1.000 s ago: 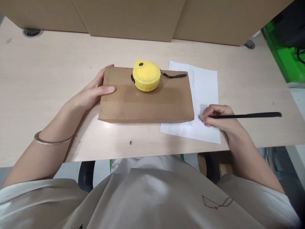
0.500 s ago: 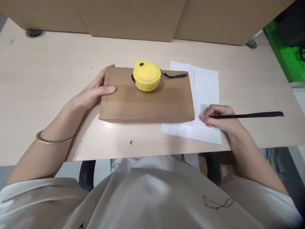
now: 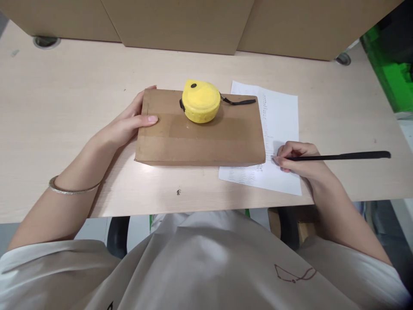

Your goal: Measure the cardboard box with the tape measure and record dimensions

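A brown cardboard box (image 3: 200,146) lies on the desk in front of me, partly over a white sheet of paper (image 3: 284,116). My left hand (image 3: 129,118) grips the box's left end, thumb on top and the other fingers mostly hidden behind it. On top of the box rests a yellow tape measure (image 3: 201,101) with a black wrist strap trailing right. My right hand (image 3: 295,157) pinches a long black pen (image 3: 351,156), its tip down at the paper just right of the box. Rows of small handwriting show on the sheet.
Large cardboard panels (image 3: 180,26) stand along the back of the desk (image 3: 61,103). Round cable holes sit near both back corners, the left one (image 3: 47,41) nearer. A green thing (image 3: 392,86) and dark shapes lie beyond the right edge. Chair arms show below the front edge.
The whole view has shifted very slightly. The black pen's far end has swung a little; both hands, the box and the tape measure otherwise keep their places.
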